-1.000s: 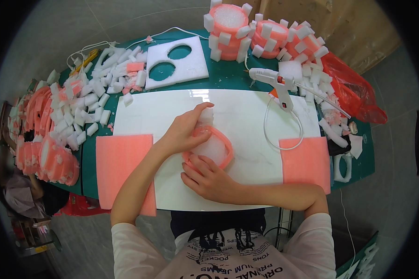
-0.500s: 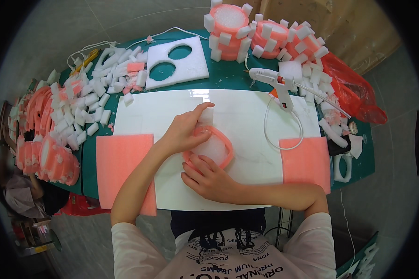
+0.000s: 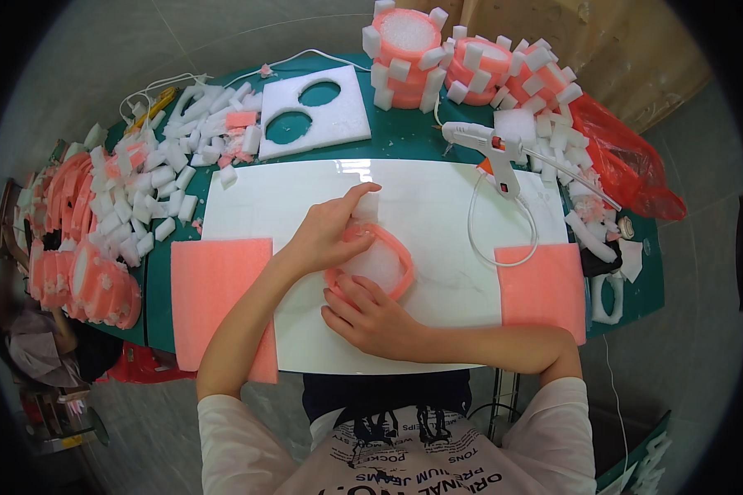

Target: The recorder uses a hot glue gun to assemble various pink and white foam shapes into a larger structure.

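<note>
A pink foam ring with a white, cushion-like foam base lies on the white board, bent to a rounded, uneven outline. At its far side stands a small white foam block. My left hand is closed on this block, index finger over its far side and thumb at the ring's rim. My right hand grips the near left wall of the ring, with its fingertips curled over the rim. My palms and fingers hide the ring's left part.
A white glue gun with a glue stick and cable lies right. Pink foam sheets flank the board. White foam pieces are heaped left, near a two-holed foam panel. Pink foam cylinders stand behind. Someone sits far left.
</note>
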Available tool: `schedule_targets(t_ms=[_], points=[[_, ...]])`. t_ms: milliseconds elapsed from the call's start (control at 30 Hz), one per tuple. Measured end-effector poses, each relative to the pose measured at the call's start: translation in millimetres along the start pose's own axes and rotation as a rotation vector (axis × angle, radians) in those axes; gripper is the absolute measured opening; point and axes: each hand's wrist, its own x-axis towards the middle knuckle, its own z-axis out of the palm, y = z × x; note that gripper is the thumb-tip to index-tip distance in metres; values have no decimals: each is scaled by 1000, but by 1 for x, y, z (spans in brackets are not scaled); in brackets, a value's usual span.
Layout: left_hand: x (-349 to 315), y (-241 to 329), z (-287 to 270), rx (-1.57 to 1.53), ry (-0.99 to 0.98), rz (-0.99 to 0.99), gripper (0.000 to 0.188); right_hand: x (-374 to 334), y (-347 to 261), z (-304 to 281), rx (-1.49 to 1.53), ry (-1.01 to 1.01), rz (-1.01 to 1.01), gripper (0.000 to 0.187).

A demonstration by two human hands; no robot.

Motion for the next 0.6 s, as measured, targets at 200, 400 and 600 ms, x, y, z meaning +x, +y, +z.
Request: schedule_targets(t_ms=[200, 400, 600], points=[[0, 6, -3, 10, -23, -38, 60, 0, 0, 0, 4, -1, 1, 22], [0, -1, 1, 1, 20, 22, 60, -1, 1, -1, 0, -4, -3, 22], [-1, 0, 0, 1, 15, 25, 59, -1, 0, 0, 0, -7, -3, 22]])
